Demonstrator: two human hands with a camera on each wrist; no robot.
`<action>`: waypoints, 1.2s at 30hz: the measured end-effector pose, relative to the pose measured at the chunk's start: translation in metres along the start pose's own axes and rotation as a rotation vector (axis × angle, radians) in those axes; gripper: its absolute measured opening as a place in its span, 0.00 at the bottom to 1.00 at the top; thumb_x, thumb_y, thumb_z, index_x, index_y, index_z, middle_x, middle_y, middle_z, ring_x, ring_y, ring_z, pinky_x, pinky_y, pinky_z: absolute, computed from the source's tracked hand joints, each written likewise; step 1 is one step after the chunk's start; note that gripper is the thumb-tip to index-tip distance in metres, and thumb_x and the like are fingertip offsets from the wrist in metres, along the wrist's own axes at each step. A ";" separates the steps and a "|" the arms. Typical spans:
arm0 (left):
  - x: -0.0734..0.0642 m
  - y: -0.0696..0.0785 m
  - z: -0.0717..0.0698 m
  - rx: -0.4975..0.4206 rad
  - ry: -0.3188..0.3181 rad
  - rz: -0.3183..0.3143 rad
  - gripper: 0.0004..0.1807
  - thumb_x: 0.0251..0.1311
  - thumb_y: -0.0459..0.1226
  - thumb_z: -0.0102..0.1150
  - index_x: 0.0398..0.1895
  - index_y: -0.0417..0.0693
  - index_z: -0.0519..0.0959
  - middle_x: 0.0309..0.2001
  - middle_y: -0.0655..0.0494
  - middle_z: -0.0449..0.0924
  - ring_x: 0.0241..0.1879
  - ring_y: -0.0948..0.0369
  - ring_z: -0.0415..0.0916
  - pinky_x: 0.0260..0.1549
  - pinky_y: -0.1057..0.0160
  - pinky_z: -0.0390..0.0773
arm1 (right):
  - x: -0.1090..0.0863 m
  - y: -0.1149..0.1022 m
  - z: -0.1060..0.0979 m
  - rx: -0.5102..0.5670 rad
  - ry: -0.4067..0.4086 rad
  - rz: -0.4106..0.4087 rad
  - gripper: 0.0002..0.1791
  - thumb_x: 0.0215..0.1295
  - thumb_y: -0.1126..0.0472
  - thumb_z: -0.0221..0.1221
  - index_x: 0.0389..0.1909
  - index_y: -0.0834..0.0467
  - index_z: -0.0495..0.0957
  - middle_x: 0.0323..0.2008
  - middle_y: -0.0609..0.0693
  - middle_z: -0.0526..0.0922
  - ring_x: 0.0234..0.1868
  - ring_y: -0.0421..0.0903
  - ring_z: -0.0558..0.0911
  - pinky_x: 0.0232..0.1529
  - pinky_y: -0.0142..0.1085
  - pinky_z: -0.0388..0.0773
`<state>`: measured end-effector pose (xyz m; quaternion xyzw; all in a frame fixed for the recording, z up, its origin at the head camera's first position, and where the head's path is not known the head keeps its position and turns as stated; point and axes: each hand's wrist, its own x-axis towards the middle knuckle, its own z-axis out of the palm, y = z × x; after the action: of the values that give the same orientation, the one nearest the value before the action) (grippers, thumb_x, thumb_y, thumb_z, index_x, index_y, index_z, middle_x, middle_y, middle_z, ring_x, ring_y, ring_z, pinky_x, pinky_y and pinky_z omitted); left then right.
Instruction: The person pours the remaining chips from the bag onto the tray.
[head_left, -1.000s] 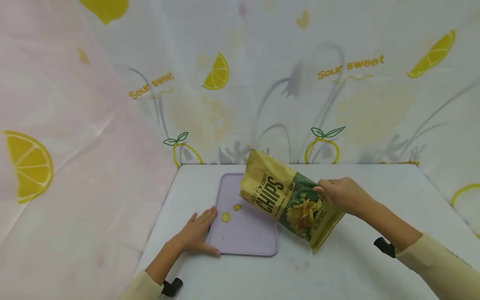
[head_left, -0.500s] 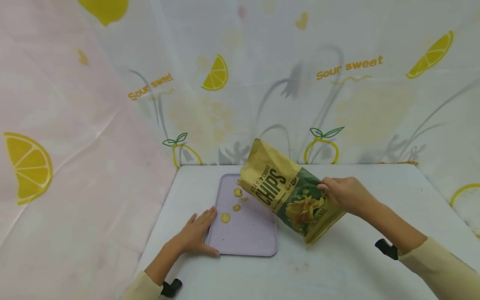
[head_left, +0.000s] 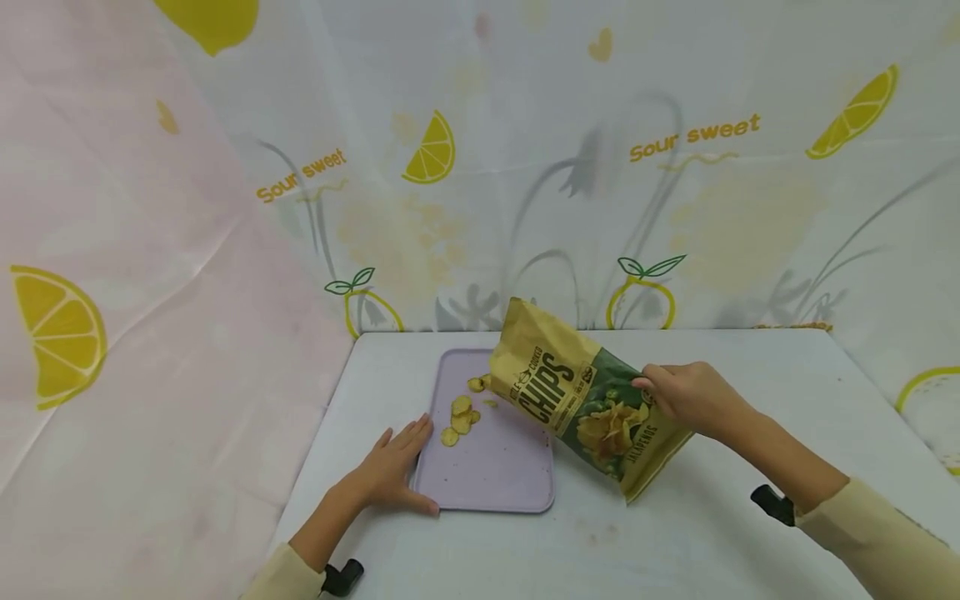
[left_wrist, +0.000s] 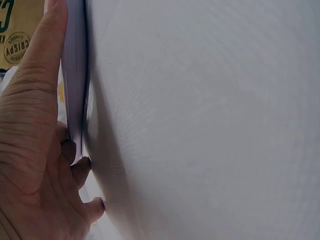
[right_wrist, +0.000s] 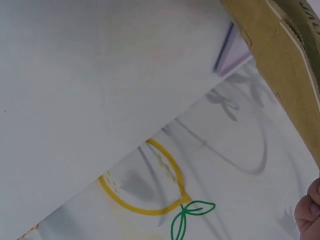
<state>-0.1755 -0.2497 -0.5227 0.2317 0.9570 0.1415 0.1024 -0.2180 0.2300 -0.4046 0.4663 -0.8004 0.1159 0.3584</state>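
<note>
My right hand [head_left: 693,396] grips a yellow and green bag of chips [head_left: 573,392] by its side. Tilted, the bag has its top end low over the right half of a lilac tray [head_left: 495,479]. Several round chips [head_left: 461,417] lie on the tray's left part, and a few more [head_left: 478,383] sit by the bag's mouth. With fingers spread, my left hand [head_left: 393,471] rests against the tray's left edge. In the left wrist view its thumb lies along the tray's side [left_wrist: 75,60]. Little of the right hand [right_wrist: 309,207] shows in the right wrist view.
The tray lies on a white table [head_left: 720,517]. Behind the table hangs a pale curtain [head_left: 525,192] with lemon prints, and a pinkish cloth [head_left: 172,333] hangs at the left. Small stains mark the table in front of the bag.
More chips have dropped from the bag onto the tray, piling near the first ones. The bag rose, then came down again with the right hand. The left hand has stayed still.
</note>
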 end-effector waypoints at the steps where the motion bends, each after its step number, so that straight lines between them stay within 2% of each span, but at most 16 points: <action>1: 0.000 0.000 0.000 0.001 0.000 0.002 0.76 0.31 0.77 0.65 0.79 0.42 0.49 0.80 0.47 0.44 0.78 0.46 0.46 0.73 0.35 0.45 | 0.001 0.000 0.000 -0.003 0.004 -0.003 0.26 0.80 0.46 0.37 0.20 0.54 0.61 0.13 0.36 0.52 0.20 0.27 0.42 0.16 0.21 0.45; 4: 0.001 -0.001 -0.001 0.004 -0.002 0.003 0.76 0.31 0.77 0.65 0.79 0.41 0.48 0.80 0.47 0.44 0.78 0.47 0.46 0.73 0.35 0.45 | 0.004 0.000 -0.003 -0.014 0.021 -0.013 0.26 0.80 0.46 0.38 0.20 0.55 0.61 0.12 0.37 0.51 0.20 0.28 0.41 0.17 0.21 0.44; 8: 0.002 -0.004 -0.003 0.016 0.004 -0.004 0.76 0.31 0.77 0.65 0.79 0.42 0.48 0.80 0.48 0.43 0.78 0.47 0.45 0.73 0.35 0.45 | 0.007 0.000 -0.004 -0.022 -0.001 -0.033 0.26 0.80 0.47 0.38 0.21 0.55 0.61 0.12 0.38 0.50 0.20 0.30 0.41 0.19 0.22 0.43; 18: 0.001 -0.002 -0.001 -0.006 -0.004 -0.011 0.76 0.31 0.76 0.66 0.79 0.42 0.48 0.80 0.48 0.43 0.79 0.47 0.45 0.73 0.35 0.43 | -0.002 0.002 -0.001 -0.033 -0.014 -0.023 0.26 0.80 0.46 0.37 0.21 0.54 0.62 0.13 0.36 0.50 0.19 0.28 0.42 0.17 0.21 0.43; 22: 0.002 -0.002 0.001 -0.007 -0.009 0.001 0.76 0.32 0.76 0.66 0.79 0.41 0.47 0.80 0.47 0.42 0.78 0.47 0.45 0.73 0.35 0.44 | -0.003 0.006 -0.005 -0.069 0.043 -0.009 0.27 0.80 0.45 0.37 0.20 0.55 0.61 0.13 0.37 0.50 0.18 0.30 0.41 0.17 0.23 0.42; 25: 0.002 -0.001 0.002 -0.004 -0.004 0.004 0.76 0.32 0.75 0.66 0.79 0.41 0.47 0.80 0.47 0.43 0.78 0.47 0.45 0.73 0.35 0.44 | -0.002 0.008 -0.006 -0.058 0.063 -0.001 0.27 0.80 0.46 0.38 0.20 0.55 0.61 0.12 0.38 0.51 0.17 0.30 0.43 0.16 0.23 0.43; 36: 0.001 -0.001 0.002 -0.017 0.002 0.002 0.76 0.32 0.76 0.66 0.79 0.42 0.47 0.80 0.48 0.42 0.78 0.47 0.45 0.73 0.35 0.43 | -0.001 0.002 -0.005 -0.031 0.020 -0.013 0.26 0.80 0.46 0.37 0.20 0.54 0.61 0.14 0.35 0.48 0.22 0.26 0.40 0.17 0.21 0.43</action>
<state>-0.1767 -0.2497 -0.5254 0.2315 0.9556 0.1500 0.1035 -0.2167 0.2345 -0.4014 0.4648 -0.7954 0.1054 0.3743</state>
